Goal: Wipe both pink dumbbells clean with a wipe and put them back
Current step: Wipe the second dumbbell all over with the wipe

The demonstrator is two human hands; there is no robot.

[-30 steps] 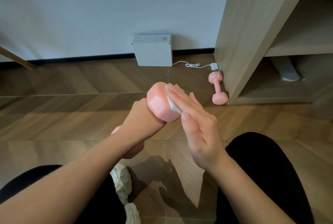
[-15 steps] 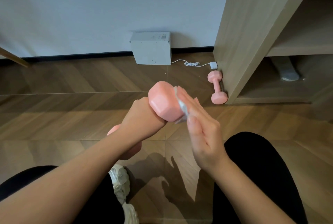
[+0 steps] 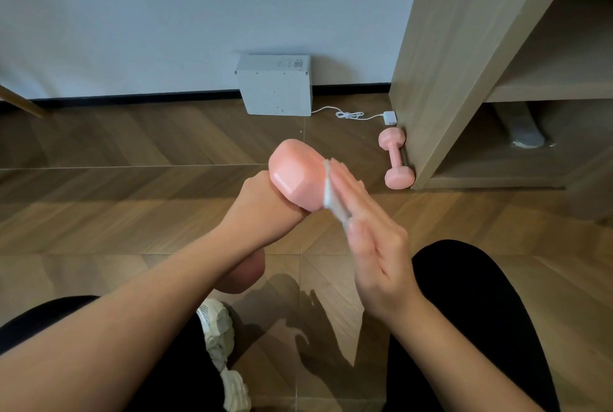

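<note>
My left hand grips the handle of a pink dumbbell and holds it upright above the floor. Its top head faces me, and its lower head shows below my wrist. My right hand is flat with fingers straight and presses a white wipe against the right side of the top head. The second pink dumbbell lies on the floor against the foot of the wooden shelf unit.
A white box stands against the wall with a white cable running to a small plug by the shelf. A grey object lies in the lowest shelf compartment. My black-clad knees and a white shoe fill the bottom.
My right hand with the wipe has slid along the side of the dumbbell's top head, first down toward me, then back up. The left hand keeps its grip and the dumbbell has tilted slightly.
</note>
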